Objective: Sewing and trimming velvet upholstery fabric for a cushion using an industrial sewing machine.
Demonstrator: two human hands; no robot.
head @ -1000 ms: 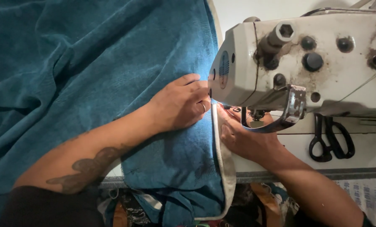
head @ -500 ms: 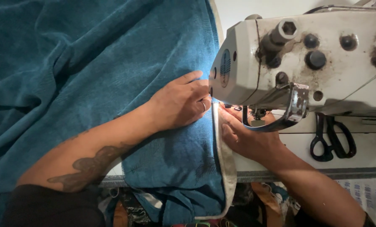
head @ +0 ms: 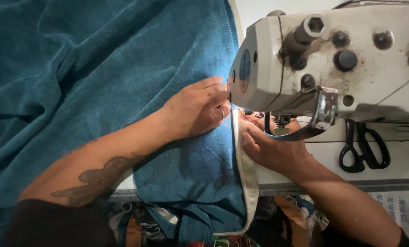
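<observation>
The left hand [head: 197, 112] is lying flat and open on the teal fabric [head: 99, 68], fingers spread and pressing the cloth down just left of the machine [head: 323, 64] head. The right hand [head: 270, 148] is resting palm down on the pale edge strip [head: 246, 169] right under the head, fingers stretched toward the needle area; it is pressing rather than gripping, though the fingertips are partly hidden by the machine and its curved metal guard [head: 314, 123].

Compared with a second ago, very little is shifting: both hands are sitting in nearly the same places, the left perhaps a touch closer to the head, and the folds of fabric look unchanged. To me that reads as slow, steady feeding of the seam, not a repositioning, with the cloth being held taut on both sides of the stitch line.

The fabric is covering most of the table on the left, bunched in deep folds, and is hanging over the near edge, its pale border running along the right side. Black scissors [head: 363, 146] are lying on the machine bed [head: 396, 169], well apart from the hands.
</observation>
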